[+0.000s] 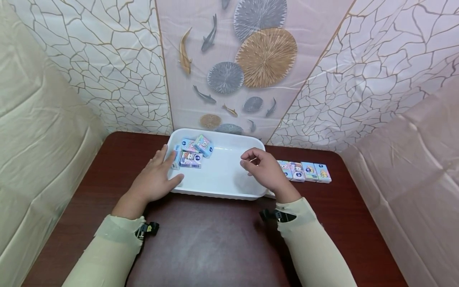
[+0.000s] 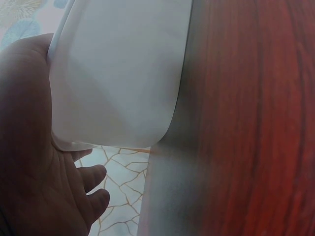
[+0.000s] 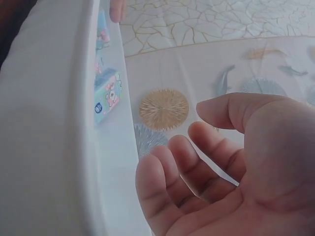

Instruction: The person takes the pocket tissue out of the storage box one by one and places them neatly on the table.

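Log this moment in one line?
left grip: touching white tray; right grip: empty, over tray; in tray: four cartoon packs; beside: more packs

White tray (image 1: 220, 177), one: set on a dark red-brown table (image 1: 358, 227), its far side near a backdrop (image 1: 265, 57) printed with fish and round leaves. Small printed packs (image 1: 191, 159), four visible: grouped in the tray's left end, one set askew. Left hand (image 1: 152, 180): placed at the tray's left rim, fingers spread. Right hand (image 1: 264, 168): held over the tray's right end, fingers loosely bent. Further packs (image 1: 309, 172), four visible: lined up side by side on the table, right of the tray (the row's left end is partly hidden by that hand).
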{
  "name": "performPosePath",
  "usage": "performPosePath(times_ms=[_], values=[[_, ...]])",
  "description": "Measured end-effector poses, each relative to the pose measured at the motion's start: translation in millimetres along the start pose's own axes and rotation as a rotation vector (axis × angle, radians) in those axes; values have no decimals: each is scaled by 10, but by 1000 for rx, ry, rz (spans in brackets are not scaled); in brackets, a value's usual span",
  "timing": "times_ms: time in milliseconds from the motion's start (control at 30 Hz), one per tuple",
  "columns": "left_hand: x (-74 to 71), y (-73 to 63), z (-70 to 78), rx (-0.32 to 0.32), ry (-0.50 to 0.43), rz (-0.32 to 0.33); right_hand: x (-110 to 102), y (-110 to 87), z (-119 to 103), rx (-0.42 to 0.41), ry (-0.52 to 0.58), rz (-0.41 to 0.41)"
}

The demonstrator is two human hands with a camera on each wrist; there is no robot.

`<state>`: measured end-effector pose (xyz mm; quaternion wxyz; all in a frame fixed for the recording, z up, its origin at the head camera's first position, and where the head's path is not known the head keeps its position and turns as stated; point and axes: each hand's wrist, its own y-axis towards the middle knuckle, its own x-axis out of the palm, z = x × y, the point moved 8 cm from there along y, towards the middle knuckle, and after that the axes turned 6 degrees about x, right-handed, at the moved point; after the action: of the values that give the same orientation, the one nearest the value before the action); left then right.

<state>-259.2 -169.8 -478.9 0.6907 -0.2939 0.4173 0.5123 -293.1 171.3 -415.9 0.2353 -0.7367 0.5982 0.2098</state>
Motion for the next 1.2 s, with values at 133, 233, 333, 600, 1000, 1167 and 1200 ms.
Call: performPosePath(times_ms=[133,233,333,600,1000,1167,1200], values=[[6,4,-7,2,-1,0,25,94,-70,5,-32,-20],[10,7,-11,3,-1,-1,54,171,-123,9,-33,-42],[12,8,-11,2,3,0,87,245,-171,19,-20,-61],[7,0,-7,1,5,-1,205,477,-272,29,2,-91],[4,-6,-26,-7,-1,-4,456,824,-319,6,37,-126],[9,5,-31,-8,1,-8,557,947,-304,19,3,-102],[8,7,-34,-8,-1,-8,581,971,-302,23,-4,-99]])
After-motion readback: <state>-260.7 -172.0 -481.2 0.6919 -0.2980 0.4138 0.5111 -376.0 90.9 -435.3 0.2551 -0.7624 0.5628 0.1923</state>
